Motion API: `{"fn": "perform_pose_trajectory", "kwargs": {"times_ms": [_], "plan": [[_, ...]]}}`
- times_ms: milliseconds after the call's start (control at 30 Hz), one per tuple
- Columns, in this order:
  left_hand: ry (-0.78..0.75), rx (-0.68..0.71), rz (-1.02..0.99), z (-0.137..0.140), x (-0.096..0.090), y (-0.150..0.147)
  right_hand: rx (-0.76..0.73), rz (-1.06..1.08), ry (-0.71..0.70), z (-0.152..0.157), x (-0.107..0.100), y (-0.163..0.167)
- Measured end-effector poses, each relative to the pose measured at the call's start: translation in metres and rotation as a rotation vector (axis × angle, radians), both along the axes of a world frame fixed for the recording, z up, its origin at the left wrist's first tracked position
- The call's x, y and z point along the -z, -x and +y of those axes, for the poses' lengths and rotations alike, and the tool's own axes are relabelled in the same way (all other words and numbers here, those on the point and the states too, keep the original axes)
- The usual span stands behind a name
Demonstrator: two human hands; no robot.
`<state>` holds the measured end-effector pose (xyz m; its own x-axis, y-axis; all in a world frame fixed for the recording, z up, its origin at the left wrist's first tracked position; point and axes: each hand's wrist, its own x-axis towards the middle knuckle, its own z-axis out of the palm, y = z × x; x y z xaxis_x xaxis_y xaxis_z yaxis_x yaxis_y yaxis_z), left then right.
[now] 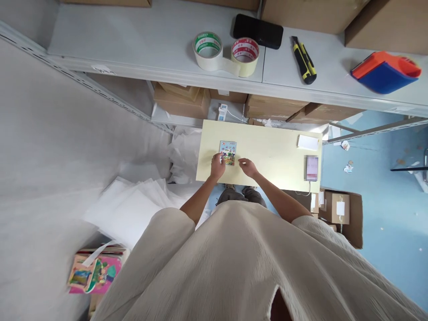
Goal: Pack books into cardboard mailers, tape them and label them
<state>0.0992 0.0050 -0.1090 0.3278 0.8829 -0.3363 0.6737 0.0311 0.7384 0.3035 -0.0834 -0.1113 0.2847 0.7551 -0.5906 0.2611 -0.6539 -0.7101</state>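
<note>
A small booklet [228, 151] with a blue, illustrated cover lies on the pale yellow table [267, 151], toward its left end. My left hand [218, 166] is at the booklet's lower left edge, its fingers closed over that edge. Just right of the booklet, apart from it, is my right hand [248, 168]. Its fingers are loosely bent and point toward the booklet, with nothing visible in them.
On the table's right end are a white pad [308, 142] and a phone [311, 168] with a cable. The shelf [133, 40] above holds tape rolls [245, 55], a box cutter [303, 60] and a tape dispenser [384, 73]. White sheets [133, 207] and cartons [337, 208] flank me.
</note>
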Motion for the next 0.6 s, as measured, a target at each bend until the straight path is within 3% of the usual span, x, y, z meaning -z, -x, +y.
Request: {"fn": "perform_pose_trajectory", "kwargs": {"times_ms": [300,433,600], "plan": [[0.016,0.361,0.144,-0.013,0.004,0.025,-0.779,-0.412,-0.071,0.004,0.003,0.021],[-0.012,0.494,0.268,0.003,0.006,0.031,-0.924,-0.532,-0.013,0.027,0.002,0.024],[-0.046,0.616,0.489,0.039,0.013,0.035,-1.063,-0.638,0.109,0.081,0.0,0.036]]}}
